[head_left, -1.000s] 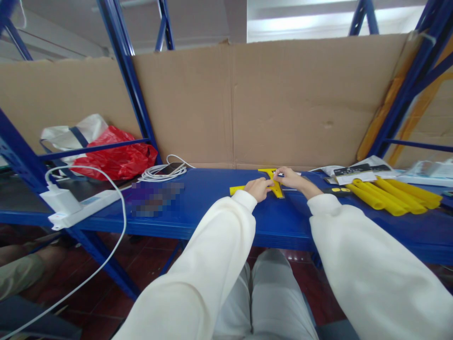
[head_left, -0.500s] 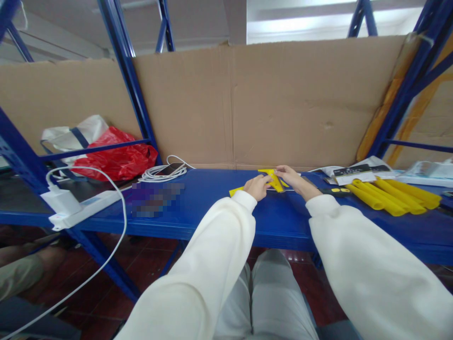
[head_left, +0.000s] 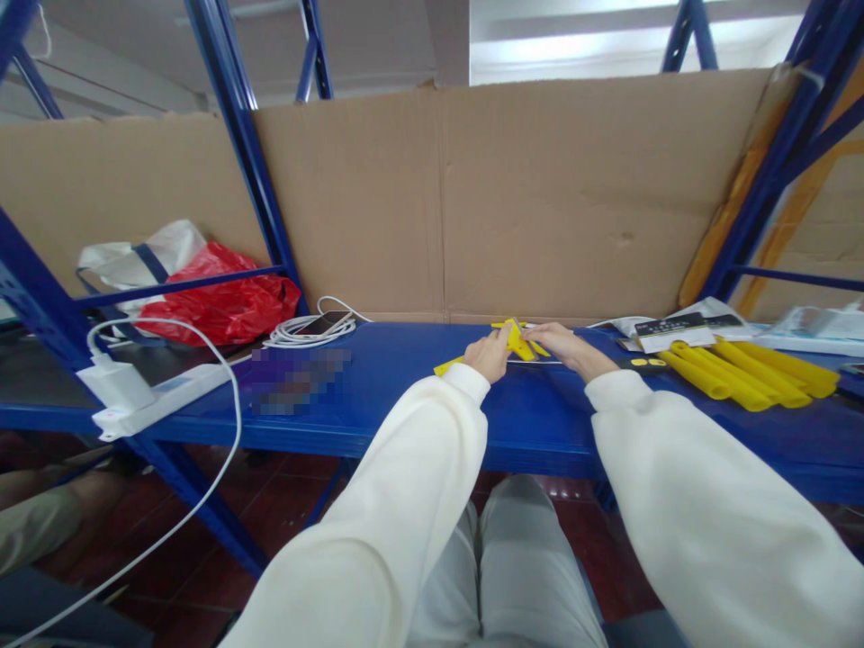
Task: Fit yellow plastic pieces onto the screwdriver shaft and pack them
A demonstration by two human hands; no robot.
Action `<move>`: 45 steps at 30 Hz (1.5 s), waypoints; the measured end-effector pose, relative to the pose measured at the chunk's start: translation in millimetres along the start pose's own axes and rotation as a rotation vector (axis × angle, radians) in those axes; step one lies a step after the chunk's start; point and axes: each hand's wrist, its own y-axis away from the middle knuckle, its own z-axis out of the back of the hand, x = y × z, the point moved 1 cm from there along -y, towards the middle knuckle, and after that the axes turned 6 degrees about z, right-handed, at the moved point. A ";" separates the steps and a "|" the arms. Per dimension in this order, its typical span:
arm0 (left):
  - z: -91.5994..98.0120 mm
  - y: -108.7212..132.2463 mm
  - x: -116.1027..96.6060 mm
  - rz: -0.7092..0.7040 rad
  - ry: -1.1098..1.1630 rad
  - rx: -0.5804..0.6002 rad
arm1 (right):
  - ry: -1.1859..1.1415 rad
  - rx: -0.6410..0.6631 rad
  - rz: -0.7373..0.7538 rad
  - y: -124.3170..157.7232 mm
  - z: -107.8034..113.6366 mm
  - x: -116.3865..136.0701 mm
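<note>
My left hand is closed on a folded or creased yellow piece, which looks like thin sheet material. My right hand is at its right side, with thumb and fingers pinched together at the yellow edge. Another bit of yellow shows beside my left wrist; whether it belongs to the same piece is hidden. Below the hands, a thin pale edge lies on the blue shelf table.
Several rolled yellow sheets lie at the right, near a black-and-white card. Leftward are a coiled white cable, a phone, a power strip and a red plastic bag. Cardboard stands along the back.
The yellow piece has shifted and tilted slightly to the left between my hands. My right hand has moved a little nearer, its fingers lower. Everything else stays put.
</note>
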 end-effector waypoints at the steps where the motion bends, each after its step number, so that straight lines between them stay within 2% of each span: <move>1: -0.6 -0.1 0.1 0.002 -0.022 0.009 | -0.015 -0.001 -0.001 0.8 -1.0 0.7; 5: -1.9 -1.1 2.0 0.013 -0.097 0.048 | -0.007 -0.002 -0.016 2.7 -3.2 1.5; 12: 2.9 0.2 3.8 0.008 -0.112 0.051 | -0.069 0.124 -0.015 4.4 1.6 0.2; 15: 4.6 1.0 4.4 0.003 -0.097 0.061 | -0.047 0.127 -0.049 4.0 6.2 1.1; 17: 5.2 1.2 5.1 0.009 -0.088 0.061 | 0.005 0.054 -0.044 1.7 13.8 0.5; 20: 5.7 1.3 6.0 0.027 -0.074 0.055 | 0.166 -0.149 -0.034 -3.1 34.3 -6.0; 22: 5.7 1.4 6.3 0.039 -0.066 0.052 | 0.342 -0.279 -0.035 -4.9 51.3 -14.1; 24: 5.7 1.5 6.2 0.049 -0.058 0.053 | 0.574 -0.341 -0.086 -4.6 66.7 -22.9; 27: 6.0 2.0 5.8 0.057 -0.052 0.053 | 0.823 -0.298 -0.222 -1.4 79.2 -32.4; 30: 6.9 2.5 5.6 0.064 -0.053 0.056 | 0.954 -0.225 -0.293 1.5 78.2 -34.0; 41: 7.2 2.4 5.3 0.069 -0.065 0.068 | 1.128 -0.038 -0.257 2.5 64.2 -30.3; 45: 8.5 3.3 4.5 0.068 -0.072 0.077 | 1.173 -0.011 -0.258 3.5 62.2 -27.8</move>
